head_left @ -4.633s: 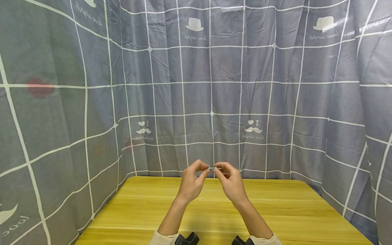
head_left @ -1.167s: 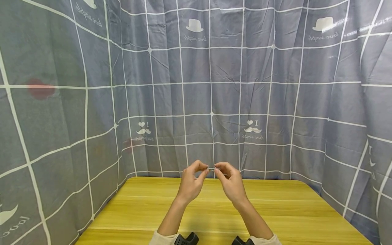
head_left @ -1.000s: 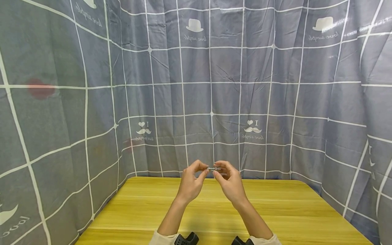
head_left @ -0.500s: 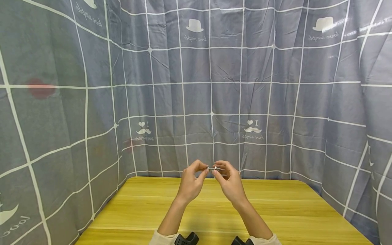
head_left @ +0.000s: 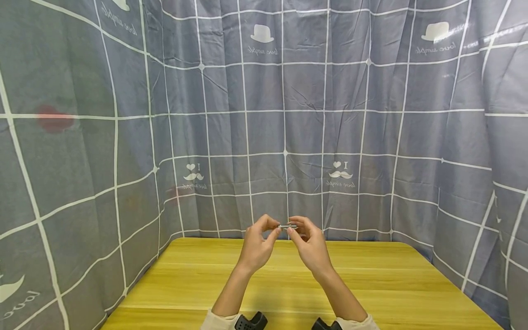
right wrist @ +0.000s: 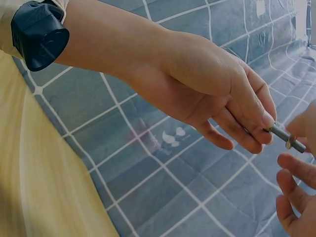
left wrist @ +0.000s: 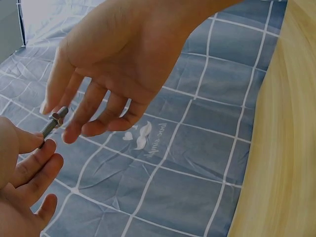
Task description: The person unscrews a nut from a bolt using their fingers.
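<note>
In the head view a small metal bolt [head_left: 284,226] lies level between my hands, above the table's far edge. My left hand [head_left: 256,250] pinches its left end between thumb and fingertips, which hide that end. Along the threaded shank sits a hex nut [left wrist: 58,118], close to the bolt's free end. My right hand [head_left: 310,247] has its thumb and index fingertip at the nut, with the other fingers loosely bent below. From the right wrist the nut [right wrist: 289,143] shows partly behind blurred right fingers [right wrist: 285,159].
A yellow wood-grain table [head_left: 288,293] spreads under the forearms. Grey curtains [head_left: 305,133] with white grid lines enclose it at the back and both sides. Black devices are strapped at both wrists, such as the left wrist mount [right wrist: 39,37].
My left hand keeps its pinch almost unmoved. The right thumb and index finger, closer together 1.2 seconds ago, have since parted slightly and shifted around the nut, showing more of it.
</note>
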Demonstrator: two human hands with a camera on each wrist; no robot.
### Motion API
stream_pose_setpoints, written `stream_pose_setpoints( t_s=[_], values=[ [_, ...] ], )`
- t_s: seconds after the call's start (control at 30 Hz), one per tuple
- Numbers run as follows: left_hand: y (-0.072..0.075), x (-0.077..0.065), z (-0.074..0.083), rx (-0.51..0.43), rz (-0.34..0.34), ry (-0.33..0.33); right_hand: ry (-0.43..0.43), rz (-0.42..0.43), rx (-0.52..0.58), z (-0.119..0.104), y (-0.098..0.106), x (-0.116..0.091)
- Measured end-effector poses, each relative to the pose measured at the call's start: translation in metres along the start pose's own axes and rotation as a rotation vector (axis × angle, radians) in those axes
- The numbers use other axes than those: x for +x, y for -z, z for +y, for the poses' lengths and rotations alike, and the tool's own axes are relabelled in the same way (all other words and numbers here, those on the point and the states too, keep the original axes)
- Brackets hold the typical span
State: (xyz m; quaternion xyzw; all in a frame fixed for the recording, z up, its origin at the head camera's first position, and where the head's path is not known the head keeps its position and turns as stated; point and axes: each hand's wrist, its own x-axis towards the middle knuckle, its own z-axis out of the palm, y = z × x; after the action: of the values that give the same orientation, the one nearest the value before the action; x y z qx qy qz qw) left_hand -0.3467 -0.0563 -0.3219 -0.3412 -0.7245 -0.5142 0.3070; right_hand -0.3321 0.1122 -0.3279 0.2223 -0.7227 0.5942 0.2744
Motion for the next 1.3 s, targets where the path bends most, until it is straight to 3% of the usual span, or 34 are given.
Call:
stream_pose_setpoints(
  t_s=[0.57,0.83,1.07,1.3],
  values=[
    [0.0007,-0.0010,-0.0009,-0.007,-0.008,-0.004,-0.017,0.012,-0.015,0.0012,0.0004,-0.0006],
    [0.0006,-0.0008,-0.0005,-0.002,0.006,-0.013,0.023,-0.008,0.014,0.0013,0.0005,-0.0009],
    [0.0008,-0.0009,-0.0007,-0.002,0.002,-0.015,-0.013,0.006,-0.006,0.0004,0.0006,-0.0012],
    [0.0007,-0.0008,-0.0002,0.010,0.009,-0.015,0.017,-0.007,0.019,0.0002,0.0003,-0.0013]
  ],
)
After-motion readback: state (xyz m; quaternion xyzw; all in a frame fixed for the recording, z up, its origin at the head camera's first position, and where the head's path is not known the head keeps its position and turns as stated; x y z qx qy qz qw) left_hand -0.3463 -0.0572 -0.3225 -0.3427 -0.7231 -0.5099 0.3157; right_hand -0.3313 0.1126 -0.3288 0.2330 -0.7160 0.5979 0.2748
